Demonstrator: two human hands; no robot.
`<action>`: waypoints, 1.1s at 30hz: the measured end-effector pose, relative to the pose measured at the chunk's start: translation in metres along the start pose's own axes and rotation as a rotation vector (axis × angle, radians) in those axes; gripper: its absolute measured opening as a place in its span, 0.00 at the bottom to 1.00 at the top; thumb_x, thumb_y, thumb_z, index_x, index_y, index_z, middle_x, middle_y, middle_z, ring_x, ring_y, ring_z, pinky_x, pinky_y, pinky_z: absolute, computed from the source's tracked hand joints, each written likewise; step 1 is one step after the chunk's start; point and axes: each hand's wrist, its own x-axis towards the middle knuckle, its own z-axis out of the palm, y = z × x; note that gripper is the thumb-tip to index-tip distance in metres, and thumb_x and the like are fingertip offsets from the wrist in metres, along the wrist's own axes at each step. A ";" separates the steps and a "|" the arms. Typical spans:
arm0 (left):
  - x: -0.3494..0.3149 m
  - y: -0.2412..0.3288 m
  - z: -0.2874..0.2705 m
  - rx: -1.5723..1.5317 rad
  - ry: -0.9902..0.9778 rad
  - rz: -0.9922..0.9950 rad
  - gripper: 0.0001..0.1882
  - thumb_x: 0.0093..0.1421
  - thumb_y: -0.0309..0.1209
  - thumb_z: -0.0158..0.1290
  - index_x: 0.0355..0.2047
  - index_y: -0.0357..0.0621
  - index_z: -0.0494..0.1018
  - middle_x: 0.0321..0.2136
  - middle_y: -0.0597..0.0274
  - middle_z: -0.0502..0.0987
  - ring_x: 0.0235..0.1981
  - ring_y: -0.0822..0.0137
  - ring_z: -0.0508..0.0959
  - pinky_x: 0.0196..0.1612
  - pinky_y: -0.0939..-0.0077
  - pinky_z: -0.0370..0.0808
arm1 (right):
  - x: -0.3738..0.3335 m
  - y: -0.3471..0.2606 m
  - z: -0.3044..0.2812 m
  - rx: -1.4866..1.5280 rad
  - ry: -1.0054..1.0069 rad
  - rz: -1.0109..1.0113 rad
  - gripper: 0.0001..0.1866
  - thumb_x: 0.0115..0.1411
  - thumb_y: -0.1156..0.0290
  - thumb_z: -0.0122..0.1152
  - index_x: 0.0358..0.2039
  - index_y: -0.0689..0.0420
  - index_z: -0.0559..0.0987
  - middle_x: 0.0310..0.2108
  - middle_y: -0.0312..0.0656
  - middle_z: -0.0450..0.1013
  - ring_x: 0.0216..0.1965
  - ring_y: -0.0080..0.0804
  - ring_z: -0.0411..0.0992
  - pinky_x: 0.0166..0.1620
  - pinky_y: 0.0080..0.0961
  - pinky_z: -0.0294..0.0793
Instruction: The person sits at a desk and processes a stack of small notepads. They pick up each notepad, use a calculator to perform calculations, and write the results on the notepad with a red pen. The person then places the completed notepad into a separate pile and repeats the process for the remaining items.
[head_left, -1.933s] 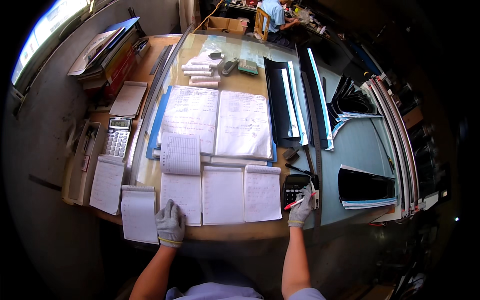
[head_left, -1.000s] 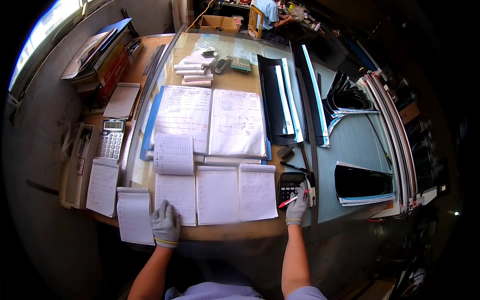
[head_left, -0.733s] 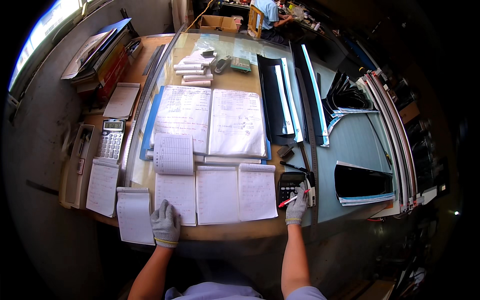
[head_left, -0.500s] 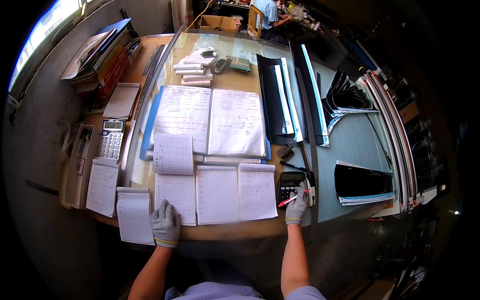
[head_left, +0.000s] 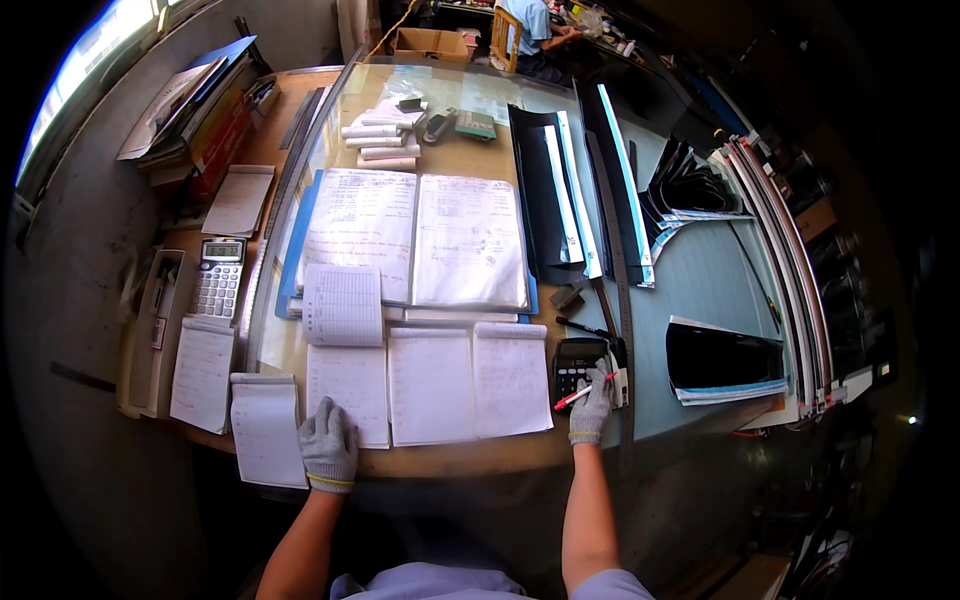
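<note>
My left hand (head_left: pixel 328 445), in a grey knit glove with a yellow cuff edge, rests open on the lower left corner of a handwritten notepad (head_left: pixel 347 395). Another notepad (head_left: pixel 268 430) lies just left of it, overhanging the table edge. In my gloved right hand (head_left: pixel 592 410) is a red-and-white pen (head_left: pixel 575 396), held slanting over a black calculator (head_left: pixel 568 372). The hand covers the calculator's right part, so any key contact is hidden. Between my hands lie two more notepads, one in the middle (head_left: pixel 430 385) and one at the right (head_left: pixel 511 380).
Behind the notepads lies an open blue folder with written sheets (head_left: pixel 470 240). A silver calculator (head_left: pixel 218 280) and a long pencil box (head_left: pixel 160 330) stand left. Black sheets (head_left: pixel 545 200) and a steel ruler (head_left: pixel 627 400) lie right. A person (head_left: pixel 530 30) sits at the far end.
The whole view has shifted slightly. My right hand and pen stay over the black calculator, and my left hand stays on the notepad corner.
</note>
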 end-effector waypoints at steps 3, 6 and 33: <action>-0.001 -0.001 0.001 0.010 0.008 0.003 0.25 0.55 0.33 0.61 0.53 0.35 0.73 0.58 0.43 0.74 0.50 0.42 0.76 0.56 0.48 0.70 | 0.000 -0.001 -0.002 0.039 -0.018 0.017 0.18 0.60 0.79 0.62 0.51 0.58 0.74 0.63 0.54 0.69 0.64 0.57 0.65 0.66 0.45 0.64; -0.002 -0.001 0.002 0.014 0.009 -0.002 0.25 0.56 0.33 0.61 0.53 0.35 0.73 0.58 0.44 0.74 0.50 0.41 0.75 0.56 0.48 0.70 | 0.002 -0.004 -0.010 0.081 -0.057 0.032 0.18 0.61 0.78 0.61 0.52 0.58 0.74 0.63 0.54 0.68 0.64 0.56 0.66 0.65 0.43 0.66; -0.005 0.001 0.006 0.034 -0.021 -0.034 0.24 0.60 0.32 0.59 0.54 0.34 0.74 0.61 0.44 0.73 0.53 0.40 0.75 0.60 0.49 0.69 | -0.035 -0.056 -0.026 0.070 -0.054 -0.224 0.10 0.56 0.80 0.59 0.39 0.58 0.74 0.48 0.48 0.77 0.57 0.57 0.70 0.61 0.51 0.66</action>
